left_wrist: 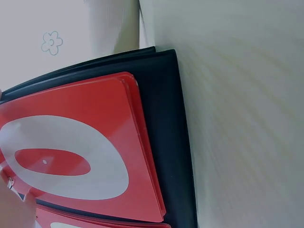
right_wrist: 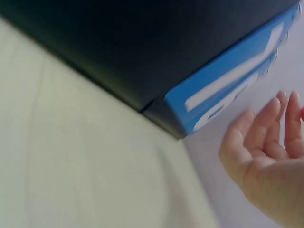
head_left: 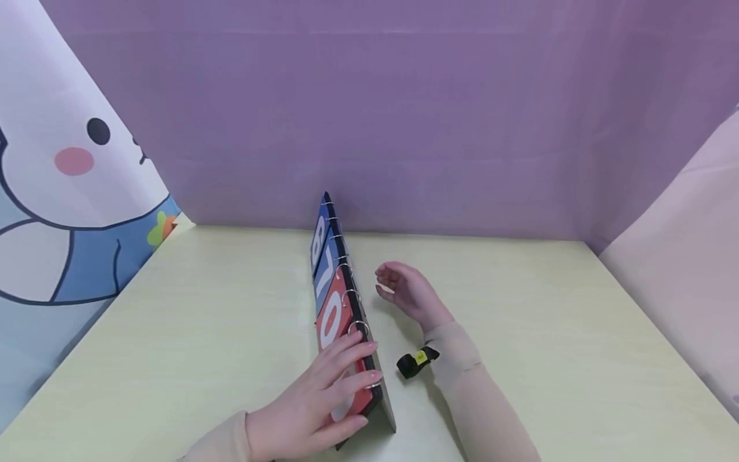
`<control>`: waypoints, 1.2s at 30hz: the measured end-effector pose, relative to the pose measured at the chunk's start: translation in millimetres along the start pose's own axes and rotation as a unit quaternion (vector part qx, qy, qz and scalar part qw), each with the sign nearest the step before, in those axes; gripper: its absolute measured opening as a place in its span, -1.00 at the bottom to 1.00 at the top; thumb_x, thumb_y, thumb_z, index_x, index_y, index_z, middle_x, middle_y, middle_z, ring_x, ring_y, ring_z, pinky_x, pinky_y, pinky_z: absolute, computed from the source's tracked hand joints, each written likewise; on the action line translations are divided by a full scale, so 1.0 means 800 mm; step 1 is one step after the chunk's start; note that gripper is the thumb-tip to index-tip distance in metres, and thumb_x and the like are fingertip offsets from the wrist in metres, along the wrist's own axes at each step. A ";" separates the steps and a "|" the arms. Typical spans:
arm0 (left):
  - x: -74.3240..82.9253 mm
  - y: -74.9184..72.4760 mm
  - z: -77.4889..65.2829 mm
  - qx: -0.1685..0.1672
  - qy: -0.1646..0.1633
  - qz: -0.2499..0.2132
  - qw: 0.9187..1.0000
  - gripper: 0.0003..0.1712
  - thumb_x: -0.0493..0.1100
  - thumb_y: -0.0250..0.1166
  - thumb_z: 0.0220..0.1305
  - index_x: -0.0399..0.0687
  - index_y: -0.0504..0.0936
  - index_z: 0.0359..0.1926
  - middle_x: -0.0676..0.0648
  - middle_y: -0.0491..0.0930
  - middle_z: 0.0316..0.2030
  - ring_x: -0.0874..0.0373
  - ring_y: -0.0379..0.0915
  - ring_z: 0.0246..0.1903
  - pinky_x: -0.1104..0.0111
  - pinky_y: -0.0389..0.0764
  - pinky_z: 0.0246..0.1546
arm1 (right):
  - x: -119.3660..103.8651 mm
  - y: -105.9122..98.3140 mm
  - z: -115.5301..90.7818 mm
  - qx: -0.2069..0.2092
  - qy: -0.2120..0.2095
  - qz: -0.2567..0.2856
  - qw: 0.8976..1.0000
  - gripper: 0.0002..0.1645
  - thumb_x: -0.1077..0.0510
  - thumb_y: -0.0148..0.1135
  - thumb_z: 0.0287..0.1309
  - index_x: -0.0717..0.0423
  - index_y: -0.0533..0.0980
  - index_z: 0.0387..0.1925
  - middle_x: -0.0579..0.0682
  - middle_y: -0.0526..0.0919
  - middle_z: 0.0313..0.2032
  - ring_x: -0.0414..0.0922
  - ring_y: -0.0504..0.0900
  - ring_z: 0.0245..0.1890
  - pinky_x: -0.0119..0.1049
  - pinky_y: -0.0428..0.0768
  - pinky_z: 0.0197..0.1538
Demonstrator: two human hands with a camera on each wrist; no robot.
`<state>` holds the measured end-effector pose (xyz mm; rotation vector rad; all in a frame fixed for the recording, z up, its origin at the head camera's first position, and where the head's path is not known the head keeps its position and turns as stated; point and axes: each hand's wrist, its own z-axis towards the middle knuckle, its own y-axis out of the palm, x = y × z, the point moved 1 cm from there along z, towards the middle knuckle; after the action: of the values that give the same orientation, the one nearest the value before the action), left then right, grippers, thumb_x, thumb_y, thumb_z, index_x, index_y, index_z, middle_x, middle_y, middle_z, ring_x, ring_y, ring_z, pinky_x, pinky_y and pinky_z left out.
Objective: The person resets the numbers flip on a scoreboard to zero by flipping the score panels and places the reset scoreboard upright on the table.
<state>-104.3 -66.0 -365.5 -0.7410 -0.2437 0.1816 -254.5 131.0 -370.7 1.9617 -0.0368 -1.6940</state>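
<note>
A flip scoreboard (head_left: 333,314) stands tent-like on the table, its long side running away from me. Red cards with white zeros fill its near half, and blue cards with white digits the far half. Straight fingers of my left hand (head_left: 314,401) lie over its near red card and reach the ringed top edge. In the left wrist view, a red zero card (left_wrist: 109,142) shows large against the black board (left_wrist: 173,142). My right hand (head_left: 412,295) hovers right of the scoreboard, apart from it and holding nothing, with its fingers loosely bent.
A pale yellow table (head_left: 548,333) lies under everything. Behind it hangs a purple cloth backdrop (head_left: 404,115), and at the left a cartoon-printed cloth (head_left: 58,205). A black camera (head_left: 410,364) with a yellow sticker is worn at my right wrist.
</note>
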 end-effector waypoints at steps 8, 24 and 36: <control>-0.003 0.001 0.001 0.013 0.018 0.009 1.000 -0.48 0.02 0.12 0.31 -0.13 0.36 0.20 -0.26 0.25 0.27 -0.12 0.02 0.37 0.15 0.07 0.36 | 0.025 -0.031 0.004 0.012 0.085 0.119 0.989 -0.74 0.07 -0.14 0.38 0.10 0.45 -0.17 -0.02 0.53 -0.18 -0.13 0.46 -0.05 -0.19 0.37 0.20; -0.004 0.001 0.002 0.011 0.013 0.002 1.000 -0.46 0.02 0.15 0.29 -0.11 0.34 0.21 -0.26 0.25 0.26 -0.13 0.03 0.35 0.11 0.14 0.33 | 0.038 -0.025 0.001 -0.022 0.102 0.081 0.991 -0.59 0.05 -0.02 0.33 0.21 0.34 0.09 0.29 0.27 0.25 0.07 0.45 0.15 -0.11 0.31 0.29; -0.002 0.001 0.000 0.003 0.002 0.000 1.000 -0.46 0.03 0.14 0.30 -0.09 0.33 0.22 -0.24 0.23 0.28 -0.11 0.00 0.37 0.13 0.11 0.35 | 0.042 -0.016 0.003 -0.021 0.078 0.016 0.997 -0.62 0.09 -0.01 0.31 0.28 0.37 0.03 0.32 0.29 0.18 0.00 0.54 0.01 -0.10 0.32 0.28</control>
<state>-106.0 -65.9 -366.2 -0.7349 -0.2387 0.1797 -253.7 128.6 -406.5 2.0445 0.0250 -1.5037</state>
